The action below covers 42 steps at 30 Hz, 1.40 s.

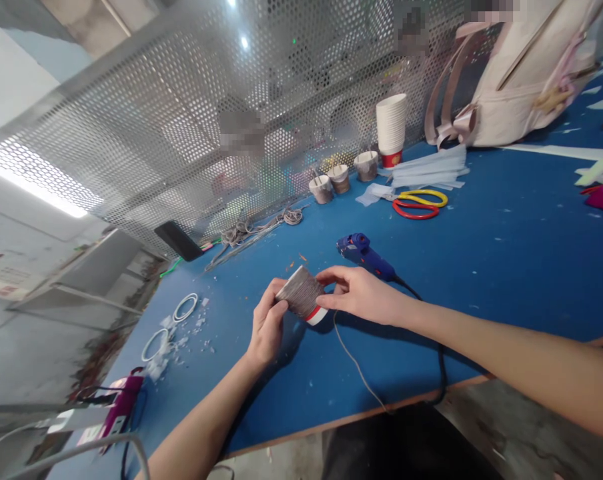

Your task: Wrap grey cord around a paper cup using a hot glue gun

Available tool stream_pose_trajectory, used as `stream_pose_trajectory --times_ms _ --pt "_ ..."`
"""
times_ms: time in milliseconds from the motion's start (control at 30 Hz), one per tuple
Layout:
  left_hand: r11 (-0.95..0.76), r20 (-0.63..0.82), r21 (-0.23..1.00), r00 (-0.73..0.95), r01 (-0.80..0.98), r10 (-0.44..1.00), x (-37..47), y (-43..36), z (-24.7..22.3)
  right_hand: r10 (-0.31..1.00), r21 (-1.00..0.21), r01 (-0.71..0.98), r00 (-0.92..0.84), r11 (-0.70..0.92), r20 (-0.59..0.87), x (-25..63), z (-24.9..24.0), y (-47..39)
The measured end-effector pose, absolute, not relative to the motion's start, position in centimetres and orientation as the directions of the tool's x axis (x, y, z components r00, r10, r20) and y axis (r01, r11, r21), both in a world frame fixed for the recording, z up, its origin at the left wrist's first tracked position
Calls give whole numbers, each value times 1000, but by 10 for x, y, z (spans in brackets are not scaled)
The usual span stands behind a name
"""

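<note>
A paper cup [301, 293] wrapped in grey-brown cord is tilted between my two hands above the blue table. My left hand [269, 323] grips its rim end, thumb on the near side. At the other end, where a red and white band stays bare, my right hand [361, 293] has its fingers closed at the cup and the cord. From there the loose cord [354, 360] trails down over the table's front edge. Just beyond my right hand lies a blue glue gun [366, 255], its black cable running under my forearm.
Scissors [419, 203], glue sticks [426, 170], a cup stack [391, 127] and several cord-wrapped cups [339, 179] stand or lie toward the perforated metal screen [181, 133]. Left are cord bundles [239, 232], a phone [178, 240], white rings [185, 308] with scraps, and a power strip [124, 403]. A backpack [511, 87] sits back right.
</note>
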<state>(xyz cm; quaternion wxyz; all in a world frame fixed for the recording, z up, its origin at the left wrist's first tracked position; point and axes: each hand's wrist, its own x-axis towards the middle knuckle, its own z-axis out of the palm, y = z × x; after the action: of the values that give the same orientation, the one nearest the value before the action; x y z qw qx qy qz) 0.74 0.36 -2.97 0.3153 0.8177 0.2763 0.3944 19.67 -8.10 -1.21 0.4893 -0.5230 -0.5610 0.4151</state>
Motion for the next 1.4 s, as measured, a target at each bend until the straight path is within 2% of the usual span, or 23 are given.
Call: stream_pose_trajectory --times_ms 167,267,533,733,933,1400 --pt "-654 423 692 563 305 710 12 -2 -18 950 -931 318 187 182 250 193 -22 -79" --pt "-682 426 665 594 306 682 14 -7 -19 924 -899 390 231 198 304 190 -30 -78" --pt "-727 483 593 570 346 665 19 -13 -28 911 -853 464 199 237 361 189 -35 -77" --pt "-700 489 597 514 392 705 20 -15 -24 897 -850 424 164 312 411 191 -29 -82" --pt "-684 491 597 484 419 725 23 -15 -22 808 -679 559 27 475 588 191 -35 -85" --pt "-697 457 586 542 412 705 22 -18 -24 777 -616 614 6 494 629 193 -38 -83"
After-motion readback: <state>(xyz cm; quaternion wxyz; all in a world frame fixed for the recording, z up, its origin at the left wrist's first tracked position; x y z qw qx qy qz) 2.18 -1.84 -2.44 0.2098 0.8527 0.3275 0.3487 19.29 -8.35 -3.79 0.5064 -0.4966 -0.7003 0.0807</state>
